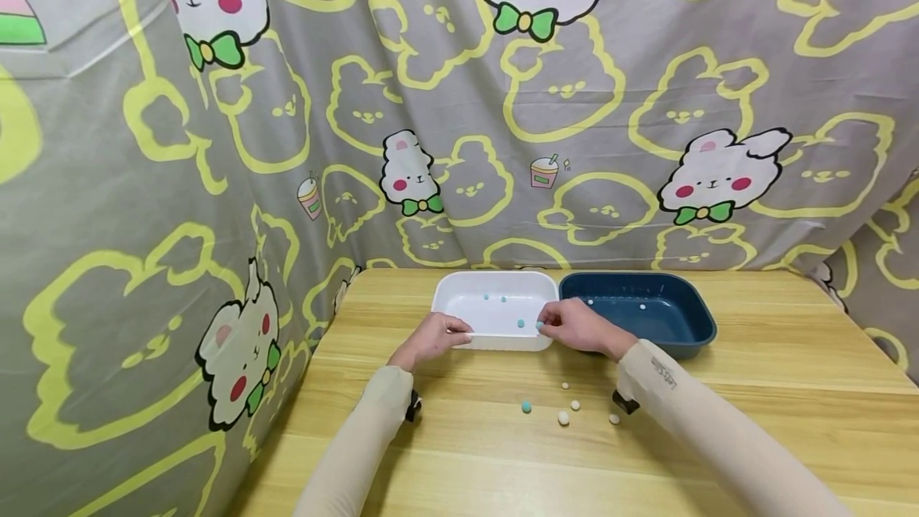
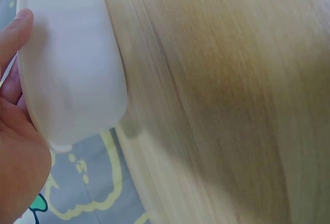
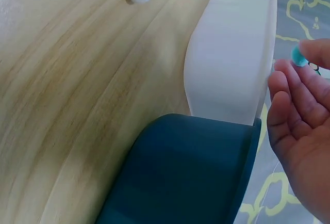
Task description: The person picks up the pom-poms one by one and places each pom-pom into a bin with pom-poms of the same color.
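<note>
My right hand [image 1: 577, 324] pinches a small turquoise ball [image 3: 299, 56] between thumb and fingertip, over the front right part of a white plastic tub [image 1: 495, 341]. The front left rim of that tub is gripped by my left hand [image 1: 434, 336]; in the left wrist view its thumb [image 2: 19, 30] lies along the rim. Inside the white tub lie 3 turquoise balls [image 1: 520, 323]. A dark blue tub [image 1: 689, 341] stands against its right side, with white balls [image 1: 642, 306] in it. The right forearm overlaps the blue tub's front left corner.
On the wooden table [image 1: 459, 461], in front of the tubs and between my forearms, lie one turquoise ball [image 1: 526, 407] and several white balls [image 1: 563, 418]. A patterned grey curtain [image 1: 459, 102] hangs behind the table and along its left side.
</note>
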`<state>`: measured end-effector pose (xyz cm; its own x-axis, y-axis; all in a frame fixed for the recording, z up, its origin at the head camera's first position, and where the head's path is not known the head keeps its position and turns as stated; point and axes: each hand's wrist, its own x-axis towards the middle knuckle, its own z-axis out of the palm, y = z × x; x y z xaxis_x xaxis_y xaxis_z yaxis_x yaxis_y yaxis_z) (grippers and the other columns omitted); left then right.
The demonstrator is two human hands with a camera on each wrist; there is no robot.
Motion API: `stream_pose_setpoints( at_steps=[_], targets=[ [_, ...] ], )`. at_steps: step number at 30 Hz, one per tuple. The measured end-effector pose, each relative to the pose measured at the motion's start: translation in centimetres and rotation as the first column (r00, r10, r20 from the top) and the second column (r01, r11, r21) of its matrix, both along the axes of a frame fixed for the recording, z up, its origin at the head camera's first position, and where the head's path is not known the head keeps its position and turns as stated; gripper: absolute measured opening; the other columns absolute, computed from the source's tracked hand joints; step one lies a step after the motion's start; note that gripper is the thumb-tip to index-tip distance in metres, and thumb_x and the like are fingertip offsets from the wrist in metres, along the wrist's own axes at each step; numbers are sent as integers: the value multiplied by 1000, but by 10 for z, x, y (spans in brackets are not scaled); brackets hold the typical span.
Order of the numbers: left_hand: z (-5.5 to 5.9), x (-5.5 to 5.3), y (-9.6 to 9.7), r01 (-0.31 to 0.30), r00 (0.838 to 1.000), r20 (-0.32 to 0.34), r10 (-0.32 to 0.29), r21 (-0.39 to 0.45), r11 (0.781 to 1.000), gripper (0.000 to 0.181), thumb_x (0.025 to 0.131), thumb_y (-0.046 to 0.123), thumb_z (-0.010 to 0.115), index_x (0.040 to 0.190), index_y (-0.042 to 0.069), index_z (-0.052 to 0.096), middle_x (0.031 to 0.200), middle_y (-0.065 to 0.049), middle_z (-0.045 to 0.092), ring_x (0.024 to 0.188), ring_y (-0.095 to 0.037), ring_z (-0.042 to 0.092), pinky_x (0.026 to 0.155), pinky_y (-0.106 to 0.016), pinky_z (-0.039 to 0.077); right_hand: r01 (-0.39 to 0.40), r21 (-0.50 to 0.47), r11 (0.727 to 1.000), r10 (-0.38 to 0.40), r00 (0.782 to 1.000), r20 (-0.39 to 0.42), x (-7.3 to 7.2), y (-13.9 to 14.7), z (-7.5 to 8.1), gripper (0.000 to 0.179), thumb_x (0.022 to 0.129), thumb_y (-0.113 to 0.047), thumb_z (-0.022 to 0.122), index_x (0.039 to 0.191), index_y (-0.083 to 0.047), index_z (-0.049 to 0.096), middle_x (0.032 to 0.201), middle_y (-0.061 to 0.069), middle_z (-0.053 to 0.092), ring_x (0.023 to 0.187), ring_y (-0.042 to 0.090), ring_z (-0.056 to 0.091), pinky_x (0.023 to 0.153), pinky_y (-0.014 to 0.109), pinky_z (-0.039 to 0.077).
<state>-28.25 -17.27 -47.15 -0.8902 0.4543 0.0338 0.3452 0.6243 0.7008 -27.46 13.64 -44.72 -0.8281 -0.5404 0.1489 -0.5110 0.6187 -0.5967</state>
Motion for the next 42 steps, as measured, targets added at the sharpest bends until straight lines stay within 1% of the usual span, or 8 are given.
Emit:
stream_pose_setpoints(
  at_steps=[9, 13, 18, 20, 27, 33, 37, 42],
  targets=[
    [-1, 0, 0, -5, 1000, -2, 5, 12, 1000, 11, 89, 19, 68, 93, 14, 76, 89, 5, 71, 82, -7, 60, 69, -24, 49, 64, -5, 998, -64, 998, 3, -5, -3, 1, 4, 89, -14, 64, 89, -11, 67, 75, -5, 59, 67, 12, 51, 63, 30, 44],
    [-2, 0, 0, 9, 1000, 2, -9, 33, 999, 12, 89, 20, 68, 94, 12, 76, 90, 4, 71, 83, -8, 61, 71, -25, 50, 91, -9, 996, -91, 996, 11, -7, -3, -1, 5, 90, -14, 64, 90, -11, 67, 76, -4, 59, 68, 13, 51, 64, 30, 44],
    [-1, 1, -1, 38, 999, -33, -37, 44, 998, 14, 89, 21, 68, 95, 11, 76, 89, 5, 71, 83, -7, 61, 70, -24, 50, 112, -14, 994, -111, 993, 32, -9, -2, -3, 5, 90, -14, 64, 91, -10, 67, 78, -3, 59, 70, 14, 52, 65, 30, 45],
    [0, 2, -1, 36, 999, -36, -34, 41, 999, 15, 89, 21, 67, 95, 11, 76, 89, 6, 70, 83, -6, 60, 70, -24, 50, 118, -11, 993, -118, 992, 35, -10, -2, -3, 6, 89, -15, 65, 91, -10, 67, 78, -3, 59, 71, 14, 52, 65, 30, 46],
    [1, 2, 1, -11, 1000, 10, 11, 1, 1000, 13, 89, 21, 68, 96, 13, 76, 91, 5, 70, 86, -8, 61, 73, -26, 50, 117, -10, 993, -116, 992, 50, -13, -4, -1, 7, 88, -15, 66, 90, -9, 67, 77, -3, 59, 70, 14, 52, 65, 30, 46],
    [-1, 0, 0, -15, 1000, 12, 15, -1, 1000, 12, 89, 21, 68, 94, 15, 76, 90, 6, 70, 84, -6, 61, 72, -24, 49, 115, -4, 993, -115, 991, 65, -16, -4, 0, 7, 89, -15, 65, 90, -8, 67, 76, -2, 59, 69, 14, 52, 63, 29, 46],
    [-2, -1, 0, -11, 1000, 12, 11, 10, 1000, 11, 89, 21, 68, 94, 15, 76, 90, 6, 70, 83, -7, 61, 71, -24, 50, 139, -4, 990, -138, 989, 60, -18, -5, 0, 7, 88, -14, 66, 89, -7, 67, 76, -1, 59, 70, 15, 52, 64, 29, 46],
    [-2, 0, 0, -13, 1000, 12, 13, 6, 1000, 11, 89, 21, 67, 94, 15, 76, 90, 6, 70, 84, -7, 60, 72, -25, 49, 163, -11, 987, -162, 983, 83, -21, -6, -1, 8, 88, -14, 66, 89, -7, 66, 77, 0, 59, 70, 16, 52, 64, 29, 46]
  ],
)
